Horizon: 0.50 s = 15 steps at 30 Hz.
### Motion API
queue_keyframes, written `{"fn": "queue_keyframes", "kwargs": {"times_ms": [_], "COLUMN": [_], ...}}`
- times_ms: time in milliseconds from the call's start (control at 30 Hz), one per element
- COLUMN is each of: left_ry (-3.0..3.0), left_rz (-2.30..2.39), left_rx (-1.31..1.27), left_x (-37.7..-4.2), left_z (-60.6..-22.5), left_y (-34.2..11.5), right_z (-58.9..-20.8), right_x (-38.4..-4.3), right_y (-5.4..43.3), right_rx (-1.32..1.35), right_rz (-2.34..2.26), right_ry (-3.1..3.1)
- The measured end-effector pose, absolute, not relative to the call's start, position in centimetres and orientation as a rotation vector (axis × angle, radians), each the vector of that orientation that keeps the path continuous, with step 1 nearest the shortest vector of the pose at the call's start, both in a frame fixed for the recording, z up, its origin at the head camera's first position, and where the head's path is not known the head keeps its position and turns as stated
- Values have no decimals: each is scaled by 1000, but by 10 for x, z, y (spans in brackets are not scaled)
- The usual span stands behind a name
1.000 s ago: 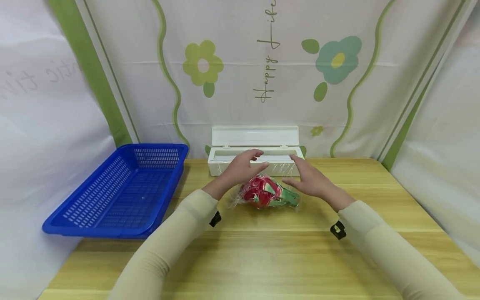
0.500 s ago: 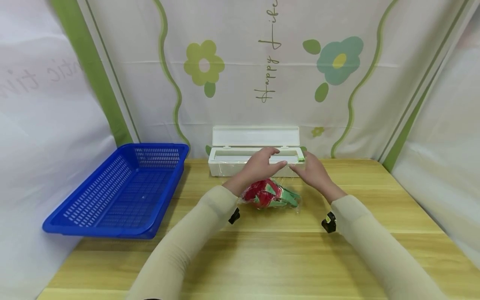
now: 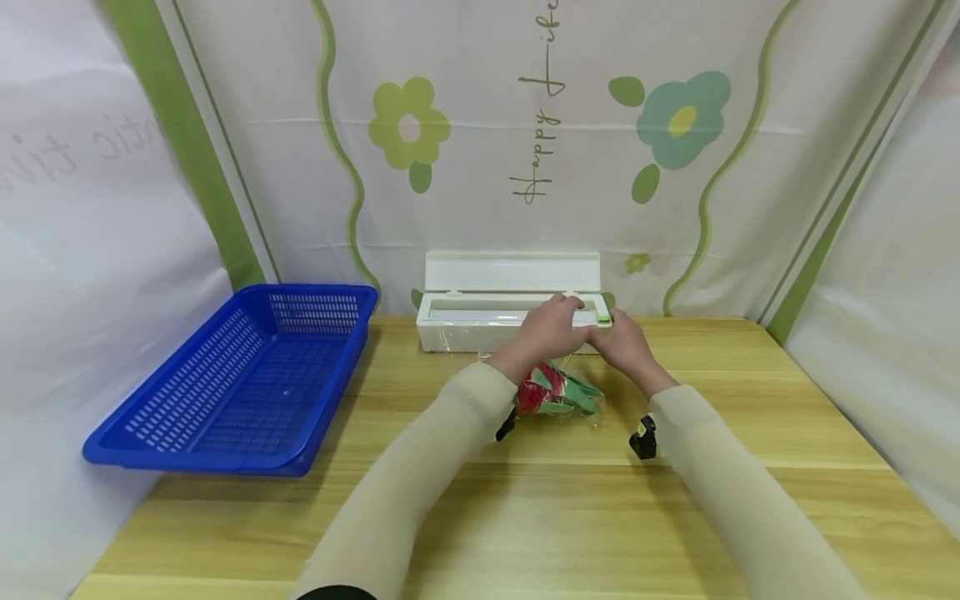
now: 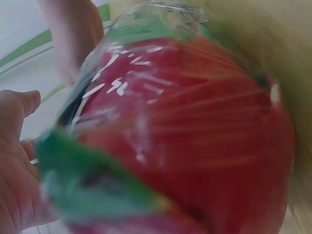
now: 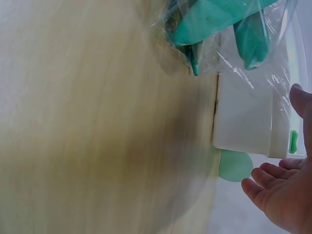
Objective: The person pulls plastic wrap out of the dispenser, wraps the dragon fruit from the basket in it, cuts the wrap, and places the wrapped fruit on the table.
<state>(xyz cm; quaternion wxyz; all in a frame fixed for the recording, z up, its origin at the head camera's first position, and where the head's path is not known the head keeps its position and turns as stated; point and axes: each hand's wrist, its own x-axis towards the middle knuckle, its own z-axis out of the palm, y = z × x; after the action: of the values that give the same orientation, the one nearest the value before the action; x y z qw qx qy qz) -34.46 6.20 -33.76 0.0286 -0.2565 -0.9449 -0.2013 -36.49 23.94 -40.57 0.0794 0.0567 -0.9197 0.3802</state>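
Note:
A dragon fruit (image 3: 551, 390), red with green scales, lies wrapped in clear film on the table, its left side hidden by my left wrist. Behind it stands a white cling film dispenser (image 3: 465, 337), lid raised. A green cutter slider (image 3: 603, 317) sits at its right end. My left hand (image 3: 553, 327) reaches over the dispenser's front edge near that end, thumb and fingers apart in the left wrist view. My right hand (image 3: 624, 342) is beside the same end, its fingers loosely bent past the corner in the right wrist view. The two hands overlap at the thumbs in the head view.
A blue plastic basket (image 3: 315, 408) stands on the left of the wooden table (image 3: 555, 517). A white patterned curtain (image 3: 480, 167) closes off the back, right behind the dispenser, and white sheets hang at both sides.
My left hand has moved right along the dispenser. The right hand has shifted slightly right to its end, uncovering the green slider. The dragon fruit has stayed in place.

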Motion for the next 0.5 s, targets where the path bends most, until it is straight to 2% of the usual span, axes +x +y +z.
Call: {"fn": "queue_keyframes", "kwargs": {"times_ms": [500], "left_ry": [-2950], "left_rz": [-246], "left_rx": [-811], "left_x": [-359], "left_z": [-350], "left_y": [98], "right_z": [-417], "right_x": [-374], "right_y": [247], "right_rx": [171], "right_rz": [1038], "right_ry": [-2760]}}
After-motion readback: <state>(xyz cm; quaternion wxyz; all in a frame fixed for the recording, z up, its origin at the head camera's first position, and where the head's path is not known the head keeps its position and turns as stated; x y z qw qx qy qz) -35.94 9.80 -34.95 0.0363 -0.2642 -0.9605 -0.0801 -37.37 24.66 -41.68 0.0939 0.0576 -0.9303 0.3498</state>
